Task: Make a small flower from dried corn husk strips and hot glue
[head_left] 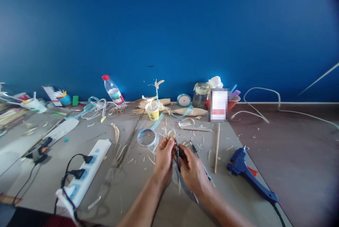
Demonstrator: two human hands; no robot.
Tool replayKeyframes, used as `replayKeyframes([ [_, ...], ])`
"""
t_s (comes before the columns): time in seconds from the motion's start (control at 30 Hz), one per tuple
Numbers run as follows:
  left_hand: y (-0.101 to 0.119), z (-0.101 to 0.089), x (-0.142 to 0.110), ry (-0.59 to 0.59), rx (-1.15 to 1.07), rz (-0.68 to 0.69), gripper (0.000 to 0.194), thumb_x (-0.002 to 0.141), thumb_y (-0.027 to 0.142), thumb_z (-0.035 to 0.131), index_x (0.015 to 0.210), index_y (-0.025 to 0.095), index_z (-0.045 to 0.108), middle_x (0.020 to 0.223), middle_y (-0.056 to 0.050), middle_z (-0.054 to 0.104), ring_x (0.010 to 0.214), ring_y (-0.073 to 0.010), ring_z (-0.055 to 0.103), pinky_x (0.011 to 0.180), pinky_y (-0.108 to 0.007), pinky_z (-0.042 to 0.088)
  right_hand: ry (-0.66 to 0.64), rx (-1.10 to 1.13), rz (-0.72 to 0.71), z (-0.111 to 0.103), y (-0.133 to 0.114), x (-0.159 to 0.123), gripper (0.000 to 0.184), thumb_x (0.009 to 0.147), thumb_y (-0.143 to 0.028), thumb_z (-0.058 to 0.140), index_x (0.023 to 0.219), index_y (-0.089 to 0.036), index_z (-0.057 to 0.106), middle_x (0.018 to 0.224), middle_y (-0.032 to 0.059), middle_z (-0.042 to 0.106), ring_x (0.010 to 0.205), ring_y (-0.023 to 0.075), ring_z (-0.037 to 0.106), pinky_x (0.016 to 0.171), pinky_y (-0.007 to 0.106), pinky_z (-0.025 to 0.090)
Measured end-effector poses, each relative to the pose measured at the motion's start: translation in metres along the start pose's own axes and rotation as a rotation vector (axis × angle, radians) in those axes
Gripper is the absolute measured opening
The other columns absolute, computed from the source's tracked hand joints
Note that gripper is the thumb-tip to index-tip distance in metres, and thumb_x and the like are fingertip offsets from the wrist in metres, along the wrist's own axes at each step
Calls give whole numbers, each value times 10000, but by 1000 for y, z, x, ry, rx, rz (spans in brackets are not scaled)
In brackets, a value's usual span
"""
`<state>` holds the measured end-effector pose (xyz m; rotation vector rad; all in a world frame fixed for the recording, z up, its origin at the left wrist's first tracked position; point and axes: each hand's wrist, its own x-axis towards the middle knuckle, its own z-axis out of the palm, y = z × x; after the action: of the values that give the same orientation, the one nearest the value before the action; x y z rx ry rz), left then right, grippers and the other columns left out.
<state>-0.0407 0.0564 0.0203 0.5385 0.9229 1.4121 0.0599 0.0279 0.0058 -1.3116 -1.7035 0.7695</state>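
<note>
My right hand (192, 167) is closed around the black handles of a pair of scissors (177, 145), whose blades point up and away from me. Close beside the blades, my left hand (163, 156) pinches thumb against fingers. Pale, thin shavings show just beyond its fingertips, but what it holds is too small to make out. Scraps of pale husk lie on the table around both hands. A tape roll (146, 137) rests to the left of my left hand, and a thin wooden stick (217, 148) lies right of my right hand.
A blue glue gun (242, 170) lies at the right table edge. On the left are a white power strip (91, 168) with black plugs and a dark glue gun (41, 151). A yellow paper cup (153, 113), a red-capped bottle (113, 91) and a glass jar (200, 96) stand by the blue wall.
</note>
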Motion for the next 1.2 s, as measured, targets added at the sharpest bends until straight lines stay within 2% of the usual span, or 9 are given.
replayKeyframes([
  [0.57,1,-3,2,-3,46,-6,279,668,352,702,621,141,525,509,59,437,440,-32,355,443,-177,264,-17,46,65,-3,4,-1,358,799,-179,454,1144,-173,547,1022,92,671,908,205,641,790,303,495],
  [0.7,7,-2,2,41,53,-5,281,648,328,714,588,141,512,509,56,439,442,-29,350,448,-175,268,6,189,136,-9,6,0,332,811,-269,496,1123,-170,551,992,98,670,890,208,639,771,294,500],
  [0.8,8,-2,1,17,76,17,265,675,316,690,584,140,513,530,49,450,461,-32,354,458,-175,272,8,360,187,-12,6,2,366,819,-348,510,1133,-161,516,976,94,652,847,181,632,744,266,501],
  [0.9,7,-4,1,10,92,13,252,690,314,676,595,142,519,533,50,446,463,-35,348,459,-176,268,-20,431,221,-12,5,3,385,802,-403,536,1086,-143,537,865,71,651,757,158,624,686,238,497],
  [1.03,6,-4,1,21,90,3,264,682,325,684,593,143,515,528,55,430,462,-36,348,456,-178,266,-27,373,177,-10,4,3,377,788,-382,555,1070,-131,568,787,58,657,694,155,617,613,226,482],
  [1.2,6,-2,2,19,67,-6,272,657,331,708,612,140,519,537,60,422,450,-28,329,442,-173,253,-19,197,152,-12,4,1,359,789,-320,536,1094,-132,565,808,74,671,709,172,624,593,227,477],
])
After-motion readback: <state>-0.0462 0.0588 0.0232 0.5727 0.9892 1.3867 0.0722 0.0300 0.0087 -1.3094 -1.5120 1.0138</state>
